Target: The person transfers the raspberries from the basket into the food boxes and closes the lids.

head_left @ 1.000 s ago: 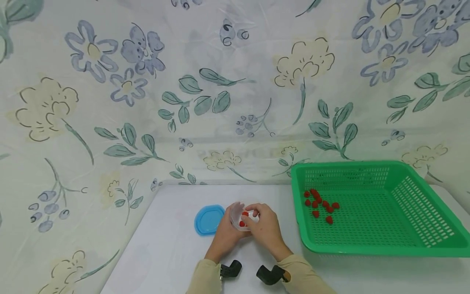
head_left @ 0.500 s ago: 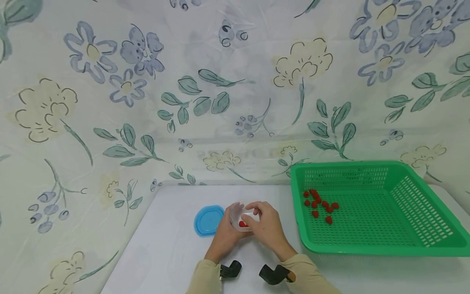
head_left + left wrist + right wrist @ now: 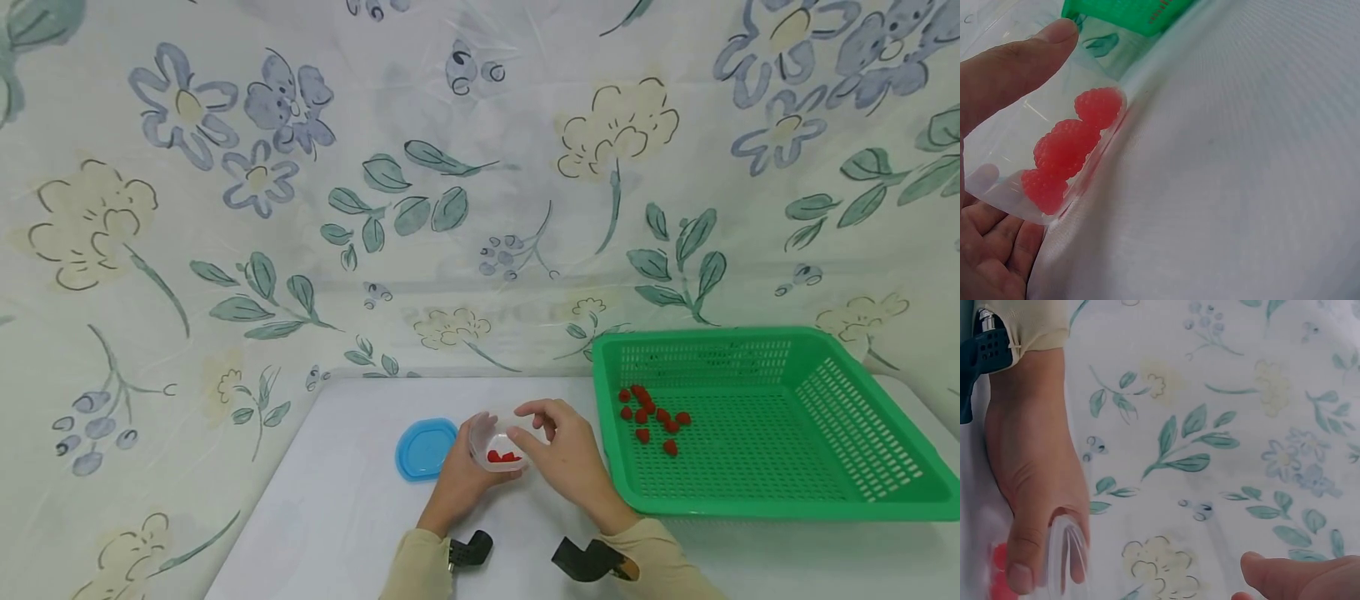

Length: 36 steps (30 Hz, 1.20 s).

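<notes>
My left hand [image 3: 456, 483] grips a small clear plastic container [image 3: 504, 439], tilted with its mouth toward the right. Inside lie several red raspberries [image 3: 1066, 150], resting in a row along the lower wall in the left wrist view. At the container's right edge is my right hand [image 3: 567, 457], its fingers loosely bent and apart with nothing between them. In the right wrist view, the thumb and fingertip of the right hand [image 3: 1300, 578] show at the lower right, away from the container.
A blue lid [image 3: 426, 450] lies on the white table [image 3: 330, 517], left of the container. To the right stands a large green basket [image 3: 757, 507] with several raspberries [image 3: 642, 415] near its left side. A floral cloth [image 3: 450, 250] hangs behind the table.
The right hand has drawn out of the container to the right, its thumb and fingers spreading. The raspberry near its fingertips now lies with the others at the bottom of the container.
</notes>
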Motion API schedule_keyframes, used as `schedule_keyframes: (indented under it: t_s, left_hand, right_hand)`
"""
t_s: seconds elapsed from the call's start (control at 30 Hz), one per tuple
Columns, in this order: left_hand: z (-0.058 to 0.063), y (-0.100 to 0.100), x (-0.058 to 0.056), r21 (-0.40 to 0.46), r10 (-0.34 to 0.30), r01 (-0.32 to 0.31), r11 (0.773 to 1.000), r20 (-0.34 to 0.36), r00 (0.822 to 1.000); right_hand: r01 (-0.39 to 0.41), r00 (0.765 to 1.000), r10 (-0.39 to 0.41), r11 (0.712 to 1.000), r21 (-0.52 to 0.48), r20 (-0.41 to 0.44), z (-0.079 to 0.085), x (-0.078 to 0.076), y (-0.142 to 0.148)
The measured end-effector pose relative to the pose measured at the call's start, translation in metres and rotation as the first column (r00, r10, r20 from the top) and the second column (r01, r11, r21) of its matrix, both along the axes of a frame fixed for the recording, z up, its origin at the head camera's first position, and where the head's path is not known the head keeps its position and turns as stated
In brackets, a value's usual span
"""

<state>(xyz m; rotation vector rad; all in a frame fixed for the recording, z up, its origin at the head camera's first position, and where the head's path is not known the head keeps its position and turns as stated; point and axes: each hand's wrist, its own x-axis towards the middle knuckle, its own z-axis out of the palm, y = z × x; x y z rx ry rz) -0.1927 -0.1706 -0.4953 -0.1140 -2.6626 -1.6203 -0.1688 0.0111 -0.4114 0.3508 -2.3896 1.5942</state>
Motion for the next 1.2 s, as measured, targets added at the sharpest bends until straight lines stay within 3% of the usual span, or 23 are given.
schedule_keyframes:
  t_s: [0.3,0.63,0.9,1.2]
  left_hand:
    - [0.002,0.000,0.000,-0.010,0.006,-0.006,1.000,0.011,1.000]
    - [0.001,0.000,-0.001,-0.001,0.007,-0.007,1.000,0.013,1.000]
    - [0.002,0.000,-0.001,0.001,-0.006,0.006,1.000,0.003,1.000]
    - [0.002,0.000,0.000,0.011,-0.013,0.013,1.000,0.010,1.000]
  right_hand:
    - [-0.005,1.000,0.006,0.998,-0.063,0.023,0.010,0.003,0.018]
    - [0.056,0.998,-0.056,0.998,0.025,-0.012,0.019,0.002,0.049]
    - [0.075,0.996,-0.078,0.995,0.073,0.048,0.025,-0.001,0.077]
    - [0.038,0.999,-0.037,0.994,0.101,-0.005,0.030,-0.007,0.108]
